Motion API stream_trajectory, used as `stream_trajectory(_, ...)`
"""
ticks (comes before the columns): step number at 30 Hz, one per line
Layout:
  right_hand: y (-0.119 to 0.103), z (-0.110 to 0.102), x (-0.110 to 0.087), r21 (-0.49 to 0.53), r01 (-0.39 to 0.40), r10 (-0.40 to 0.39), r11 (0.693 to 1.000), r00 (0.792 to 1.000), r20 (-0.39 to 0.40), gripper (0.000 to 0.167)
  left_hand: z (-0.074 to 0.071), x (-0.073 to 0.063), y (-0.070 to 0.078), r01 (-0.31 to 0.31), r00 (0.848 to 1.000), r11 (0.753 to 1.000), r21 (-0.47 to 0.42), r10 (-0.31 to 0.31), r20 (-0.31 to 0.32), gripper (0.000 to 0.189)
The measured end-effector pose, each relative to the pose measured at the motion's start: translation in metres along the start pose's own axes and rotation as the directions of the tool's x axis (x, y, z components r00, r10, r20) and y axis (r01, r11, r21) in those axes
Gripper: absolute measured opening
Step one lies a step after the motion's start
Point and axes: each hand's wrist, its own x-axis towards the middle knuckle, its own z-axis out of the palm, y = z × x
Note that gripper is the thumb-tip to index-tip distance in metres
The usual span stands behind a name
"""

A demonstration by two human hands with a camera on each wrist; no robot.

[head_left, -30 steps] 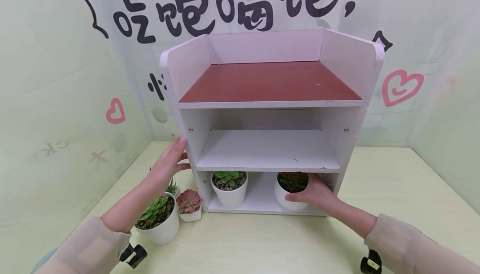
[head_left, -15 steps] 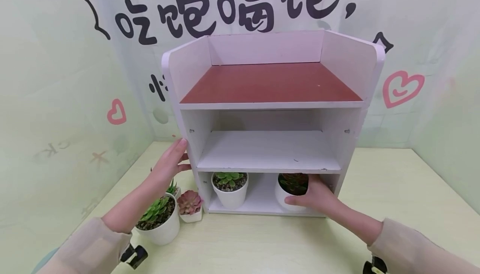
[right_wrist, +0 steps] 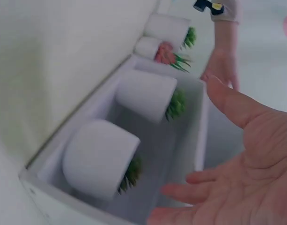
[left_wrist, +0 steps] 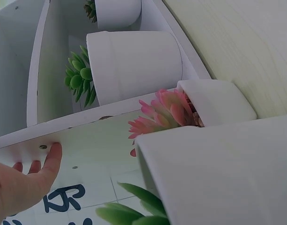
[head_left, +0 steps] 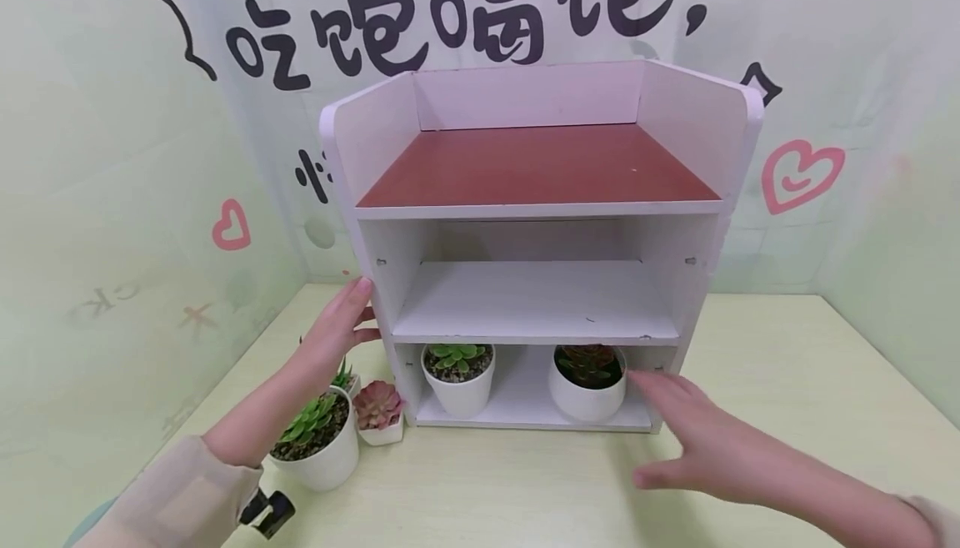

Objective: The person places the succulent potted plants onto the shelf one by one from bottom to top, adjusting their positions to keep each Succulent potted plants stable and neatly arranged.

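Head view: gap runs at 6 o'clock between green-plant shelf pot (head_left: 462,396) and dark-plant shelf pot (head_left: 587,404); big pot (head_left: 328,458), pink succulent (head_left: 378,404) block 7 o'clock.

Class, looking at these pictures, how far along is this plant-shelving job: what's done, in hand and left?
Looks done: a green succulent and a dark succulent, both white-potted, stand in the shelf unit's bottom compartment.

In hand: nothing gripped; the right hand is open near the dark succulent, the left hand touches the unit's side.

Probably left: the large potted plant, small pink succulent and partly hidden spiky plant outside.
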Motion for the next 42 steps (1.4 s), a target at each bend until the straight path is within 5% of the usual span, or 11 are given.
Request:
stream_trajectory(5, 0.020, -0.030, -0.013, -0.103, 0.007, -0.007, 0.995, 1.000, 0.000, 0.088, 0.000, -0.001, 0.000, -0.004, 1.000, 1.000, 0.005, 0.004, 0.000, 0.061)
stream_trajectory(12, 0.027, -0.093, -0.005, -0.054, -0.042, 0.032, 0.998, 0.984, -0.175, 0.069, 0.000, 0.000, 0.000, -0.006, 1.000, 1.000, 0.002, 0.006, 0.001, 0.062)
stream_trajectory(16, 0.024, -0.126, 0.006, 0.045, -0.051, 0.062, 0.998, 0.953, -0.295, 0.058, 0.000, -0.001, -0.001, -0.012, 1.000, 1.000, 0.001, 0.012, 0.003, 0.061)
stream_trajectory(23, 0.012, -0.162, 0.032, 0.086, 0.161, -0.100, 0.983, 0.869, -0.484, 0.078, 0.000, -0.001, 0.000, -0.010, 1.000, 1.000, 0.003, 0.010, 0.003, 0.061)
stream_trajectory(33, 0.011, -0.192, 0.065, 0.171, 0.301, -0.217, 0.938, 0.897, -0.385, 0.075, 0.000, 0.000, -0.001, -0.019, 1.000, 1.000, 0.005, 0.019, 0.009, 0.060)
stream_trajectory(36, 0.014, -0.191, 0.070, 0.294, 0.406, -0.285, 0.865, 0.881, -0.378, 0.076, 0.000, 0.000, -0.001, -0.017, 1.000, 1.000, 0.003, 0.017, 0.008, 0.060)
stream_trajectory(41, 0.019, -0.185, 0.080, 0.531, 0.594, -0.417, 0.604, 0.803, -0.425, 0.074, -0.001, 0.000, -0.002, -0.020, 1.000, 1.000, 0.009, 0.020, 0.009, 0.060)
stream_trajectory(42, 0.020, -0.184, 0.082, 0.544, 0.610, -0.424, 0.577, 0.792, -0.439, 0.073, -0.001, 0.000, -0.002, -0.021, 1.000, 1.000, 0.010, 0.020, 0.010, 0.060)
